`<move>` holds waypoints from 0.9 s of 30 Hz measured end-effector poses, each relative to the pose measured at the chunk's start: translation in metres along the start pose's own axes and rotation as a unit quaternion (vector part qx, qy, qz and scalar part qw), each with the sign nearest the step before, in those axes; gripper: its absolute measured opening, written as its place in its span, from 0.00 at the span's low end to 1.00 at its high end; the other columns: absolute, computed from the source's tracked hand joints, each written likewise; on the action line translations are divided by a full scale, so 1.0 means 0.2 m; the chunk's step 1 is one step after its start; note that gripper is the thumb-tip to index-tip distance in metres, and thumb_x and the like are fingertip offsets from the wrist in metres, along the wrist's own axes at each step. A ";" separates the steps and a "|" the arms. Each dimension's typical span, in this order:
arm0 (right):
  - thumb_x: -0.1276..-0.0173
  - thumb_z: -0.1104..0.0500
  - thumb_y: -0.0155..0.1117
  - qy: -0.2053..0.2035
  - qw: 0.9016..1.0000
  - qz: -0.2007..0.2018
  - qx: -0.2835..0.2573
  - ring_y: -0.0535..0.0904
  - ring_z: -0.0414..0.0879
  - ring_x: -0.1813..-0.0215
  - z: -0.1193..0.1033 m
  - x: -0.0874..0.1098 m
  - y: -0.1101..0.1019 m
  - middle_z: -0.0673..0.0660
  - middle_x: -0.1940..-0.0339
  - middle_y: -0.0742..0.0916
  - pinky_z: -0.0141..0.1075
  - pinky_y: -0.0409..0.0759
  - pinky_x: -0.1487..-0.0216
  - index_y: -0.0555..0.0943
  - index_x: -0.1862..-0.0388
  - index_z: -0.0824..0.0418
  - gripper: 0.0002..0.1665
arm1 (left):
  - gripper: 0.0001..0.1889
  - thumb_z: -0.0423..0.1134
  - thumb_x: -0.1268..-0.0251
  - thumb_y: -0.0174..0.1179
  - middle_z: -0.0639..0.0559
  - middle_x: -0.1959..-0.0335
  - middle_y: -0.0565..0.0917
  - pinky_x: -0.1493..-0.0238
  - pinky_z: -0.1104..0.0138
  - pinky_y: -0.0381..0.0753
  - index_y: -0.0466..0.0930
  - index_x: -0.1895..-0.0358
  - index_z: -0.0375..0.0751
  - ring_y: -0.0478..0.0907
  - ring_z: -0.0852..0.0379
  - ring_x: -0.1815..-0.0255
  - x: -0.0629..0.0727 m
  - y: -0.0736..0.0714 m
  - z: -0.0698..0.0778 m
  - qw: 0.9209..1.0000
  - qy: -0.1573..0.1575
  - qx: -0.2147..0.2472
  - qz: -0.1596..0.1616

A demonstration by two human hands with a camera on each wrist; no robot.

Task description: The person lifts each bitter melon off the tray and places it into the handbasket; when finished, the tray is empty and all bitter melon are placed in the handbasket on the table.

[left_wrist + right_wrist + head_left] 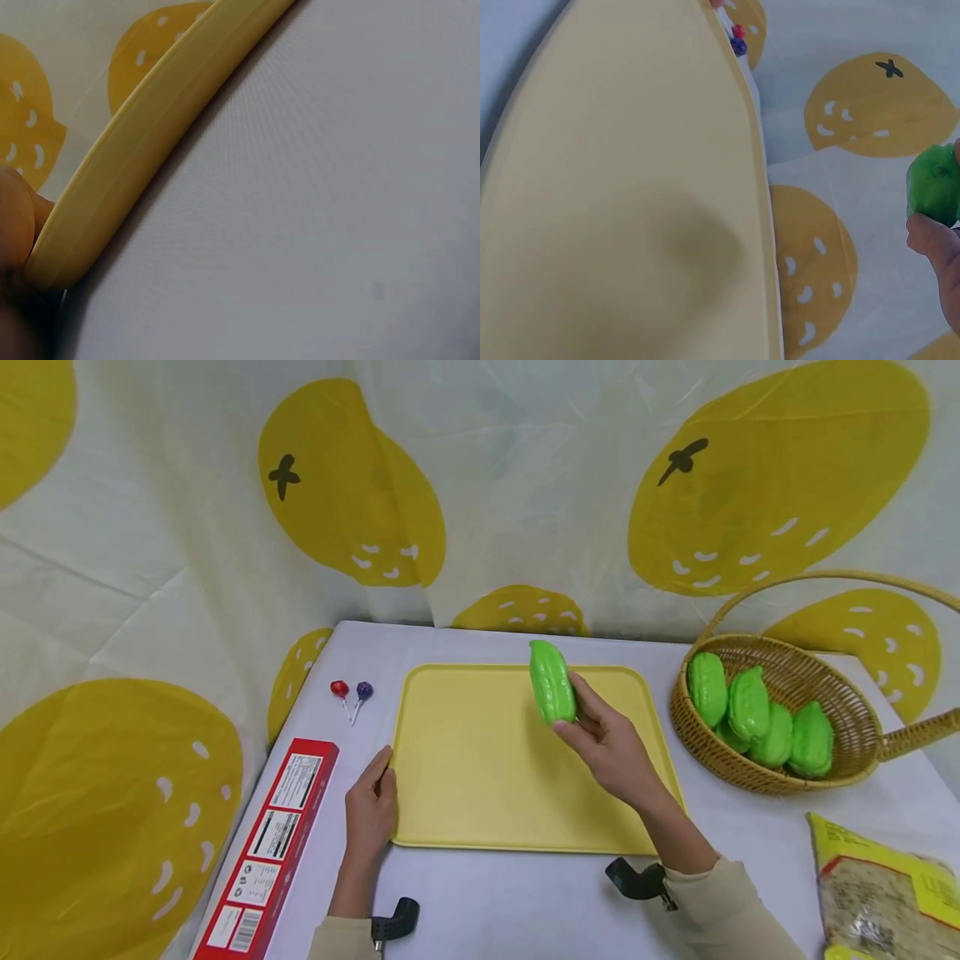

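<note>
My right hand holds a shiny green ridged piece shaped like a small gourd between thumb and fingers, raised above the yellow tray. In the right wrist view the same green piece shows at the right edge, with the thumb against its lower side. At the tray's left edge, my left hand grips the rim. Seen from the left wrist, the tray's rim runs diagonally, with part of the hand at its lower end. Several similar green pieces lie in a wicker basket on the right.
Two lollipops, one red and one purple, lie left of the tray. A long red box lies along the table's left side. A yellow printed bag sits at front right. Behind the table hangs a fruit-patterned cloth.
</note>
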State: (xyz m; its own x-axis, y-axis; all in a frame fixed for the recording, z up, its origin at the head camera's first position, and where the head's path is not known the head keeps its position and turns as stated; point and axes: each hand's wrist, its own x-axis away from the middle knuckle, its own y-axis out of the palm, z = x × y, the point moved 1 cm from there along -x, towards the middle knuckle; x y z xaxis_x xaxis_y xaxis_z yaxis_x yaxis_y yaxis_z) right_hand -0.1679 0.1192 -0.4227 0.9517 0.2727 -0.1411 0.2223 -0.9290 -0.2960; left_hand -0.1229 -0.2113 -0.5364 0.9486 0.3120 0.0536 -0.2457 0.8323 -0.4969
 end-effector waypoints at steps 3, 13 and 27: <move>0.22 0.61 0.60 -0.017 1.000 0.015 0.005 0.65 0.61 0.22 0.02 0.02 -0.07 0.64 0.17 0.62 0.18 0.76 0.39 0.52 0.16 0.57 0.43 | 0.24 0.38 0.18 0.48 0.52 0.22 0.70 0.20 0.54 0.66 0.65 0.23 0.46 0.63 0.53 0.19 0.00 0.00 0.00 1.000 -0.001 0.000 -0.001; 0.22 0.63 0.58 -0.022 0.997 0.052 0.056 0.65 0.55 0.22 0.06 0.10 -0.26 0.66 0.17 0.61 0.15 0.74 0.39 0.51 0.16 0.58 0.43 | 0.24 0.37 0.18 0.48 0.51 0.22 0.70 0.21 0.53 0.67 0.66 0.23 0.46 0.63 0.51 0.19 0.00 0.01 -0.01 1.000 0.000 -0.005 0.004; 0.23 0.65 0.59 0.010 0.992 0.121 0.031 0.67 0.31 0.24 0.10 0.24 -0.52 0.67 0.16 0.55 0.11 0.72 0.40 0.49 0.15 0.56 0.45 | 0.24 0.36 0.19 0.49 0.51 0.23 0.71 0.21 0.53 0.67 0.67 0.24 0.45 0.64 0.51 0.20 -0.01 0.01 -0.01 1.000 0.006 0.001 0.011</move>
State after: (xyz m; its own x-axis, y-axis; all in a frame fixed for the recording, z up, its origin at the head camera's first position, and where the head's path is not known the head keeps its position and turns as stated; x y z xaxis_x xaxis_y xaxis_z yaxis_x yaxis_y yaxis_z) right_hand -0.1500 0.2344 -0.4179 0.9799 0.0374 -0.1958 -0.0265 -0.9491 -0.3137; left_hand -0.1239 -0.2113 -0.5399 0.9454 0.3244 0.0320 -0.2668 0.8264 -0.4958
